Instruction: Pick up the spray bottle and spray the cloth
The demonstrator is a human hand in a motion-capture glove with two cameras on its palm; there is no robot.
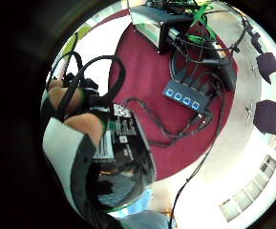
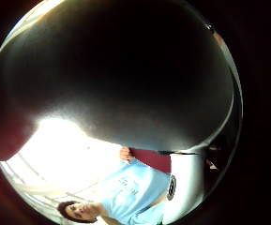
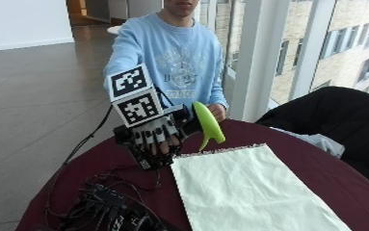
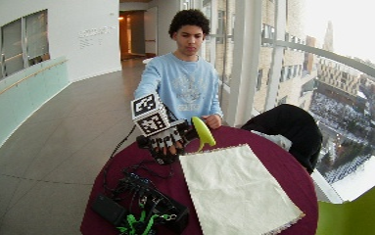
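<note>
Lime-green spray head [image 3: 207, 124] juts from the gloved right hand [image 3: 153, 137] — fingers curled round the dark bottle [image 3: 147, 156], held lifted above the maroon table [image 3: 312, 159] just beside the near corner of the pale cloth [image 3: 248, 187]. Pick-up looks done; spraying not yet begun. Nozzle seems to point over the cloth — next move likely calls for squeezing the trigger while aimed down at the fabric.

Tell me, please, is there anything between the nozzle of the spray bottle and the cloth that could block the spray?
Nothing visible stands in the way. The gloved right hand holds the spray bottle above the table's far edge, its green head toward the cloth, which lies flat and uncovered. The cables lie beside the cloth.
</note>
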